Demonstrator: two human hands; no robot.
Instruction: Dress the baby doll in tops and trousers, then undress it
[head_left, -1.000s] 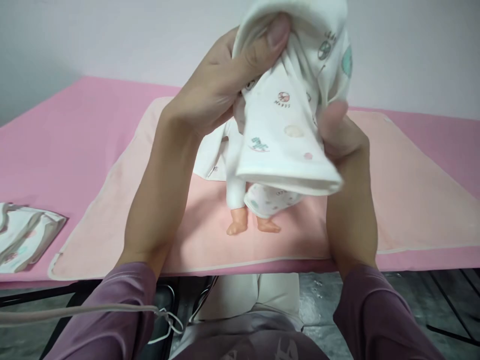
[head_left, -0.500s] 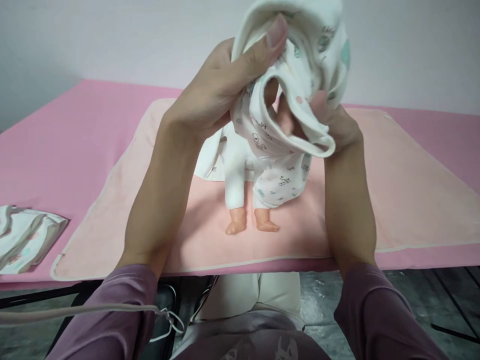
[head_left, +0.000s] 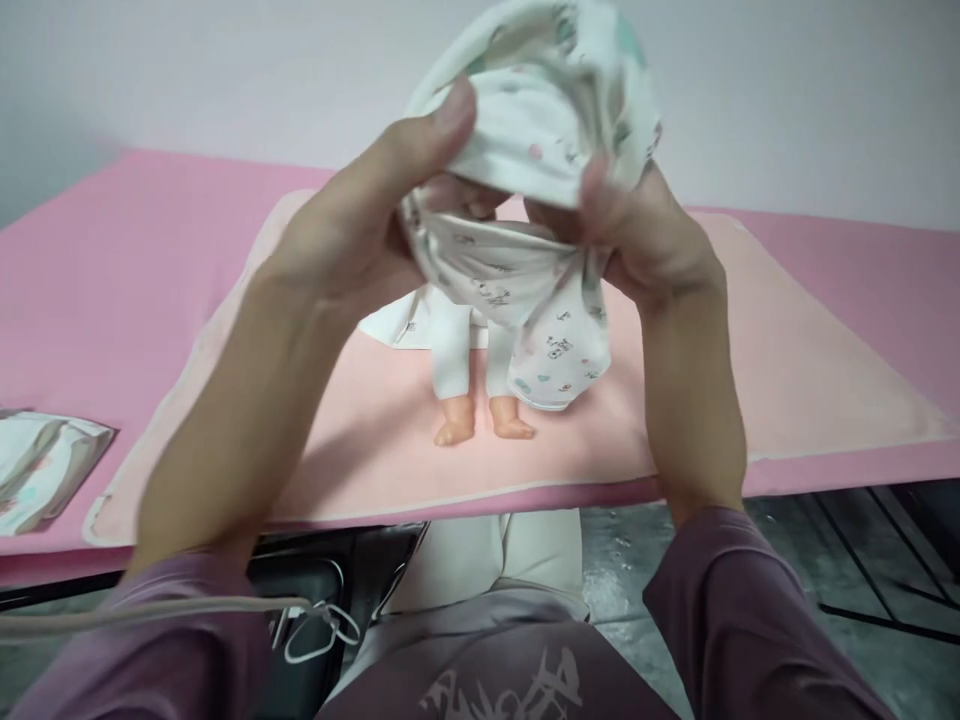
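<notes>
Okay, folded cloth (head_left: 52,470): lying at 8 o'clock on the pink table (head_left: 172,240).
Left hand (head_left: 337,225): gripping the garment's edge at 10 o'clock, thumb pressing on the near side, fingers partly hiding inside the opening.
Doll (head_left: 454,415): lying near centre, feet pointing to 6 o'clock, upper body hiding behind the garment.
Printed garment (head_left: 525,120): hanging between both hands at 12 o'clock, bunching up top, lower part drooping toward the doll; contact unclear.
Right hand (head_left: 656,235): gripping fabric at 2 o'clock, thumb blurring.
Pale blanket (head_left: 810,350): spreading under the doll, reaching 3 o'clock.
</notes>
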